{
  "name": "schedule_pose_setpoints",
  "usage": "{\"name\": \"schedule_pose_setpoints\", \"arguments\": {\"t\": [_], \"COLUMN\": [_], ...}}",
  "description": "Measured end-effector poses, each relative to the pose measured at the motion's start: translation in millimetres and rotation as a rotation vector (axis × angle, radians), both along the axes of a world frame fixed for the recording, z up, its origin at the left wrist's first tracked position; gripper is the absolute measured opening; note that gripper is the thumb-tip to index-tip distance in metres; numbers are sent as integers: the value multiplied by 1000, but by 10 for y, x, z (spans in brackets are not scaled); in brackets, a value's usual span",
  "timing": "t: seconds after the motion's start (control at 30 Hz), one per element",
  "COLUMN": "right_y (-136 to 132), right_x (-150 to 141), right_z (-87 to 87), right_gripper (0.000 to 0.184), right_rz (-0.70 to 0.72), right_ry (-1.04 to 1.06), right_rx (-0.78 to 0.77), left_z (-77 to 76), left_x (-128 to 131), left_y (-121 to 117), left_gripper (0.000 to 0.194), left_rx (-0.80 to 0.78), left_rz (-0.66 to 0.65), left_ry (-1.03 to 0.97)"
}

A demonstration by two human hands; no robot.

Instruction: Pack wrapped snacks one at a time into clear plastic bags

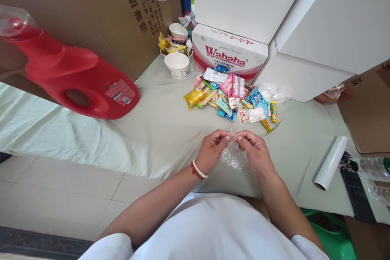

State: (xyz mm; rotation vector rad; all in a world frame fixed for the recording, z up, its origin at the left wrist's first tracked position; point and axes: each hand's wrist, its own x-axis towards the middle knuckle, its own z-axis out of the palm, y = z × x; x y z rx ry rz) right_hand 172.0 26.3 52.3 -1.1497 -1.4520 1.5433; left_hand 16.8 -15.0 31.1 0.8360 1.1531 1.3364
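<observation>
Close in front of my body, my left hand (212, 150) and my right hand (255, 151) pinch the top of a clear plastic bag (231, 159) between thumbs and fingertips. The two hands almost meet. Below the fingers the bag hangs crumpled, with a shiny crinkled part at its bottom; I cannot tell whether anything is inside. Just beyond my hands lies a pile of wrapped snacks (224, 101) in yellow, blue, pink and green packets. A small crumpled clear wrapper (257, 114) rests at the pile's near right edge.
A Wahaba-style water carton, lettered "Wahaha" (230, 55), stands behind the snacks. Paper cups (177, 66) and more snacks are at the back left. A big red jug (88, 77) stands left. On the right lie a white roll (331, 163) and clear bottles (373, 168).
</observation>
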Motion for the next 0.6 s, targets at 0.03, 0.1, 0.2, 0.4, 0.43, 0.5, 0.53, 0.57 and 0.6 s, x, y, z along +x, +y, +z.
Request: {"name": "schedule_pose_setpoints", "arguments": {"t": [0.03,0.1,0.2,0.4,0.43,0.5,0.53,0.57,0.6], "right_y": [9,36,80,41,28,29,50,86,139], "right_x": [4,25,81,216,246,323,368,416,463], "right_z": [4,24,88,240,254,267,262,248,223], "right_gripper": [19,16,10,12,12,13,14,15,16], "right_rz": [-32,-112,-226,-271,-267,-256,-245,-230,-218], "right_ry": [14,53,129,334,348,374,389,405,418], "right_rx": [-5,6,42,-123,-159,-218,-244,-270,-288], "left_z": [-12,-31,-31,31,44,70,80,84,80], "left_x": [-24,-83,-180,-332,-357,-417,-454,-493,-532], "left_y": [-6,-23,-47,-4,12,45,62,82,107], "left_gripper": [33,32,34,41,40,35,33,30,28], "left_rx": [-1,-8,-42,-127,-141,-168,-179,-189,-197], "left_rz": [7,44,102,255,298,368,386,392,389], "left_ry": [-19,-67,-168,-435,-429,-362,-316,-268,-222]}}
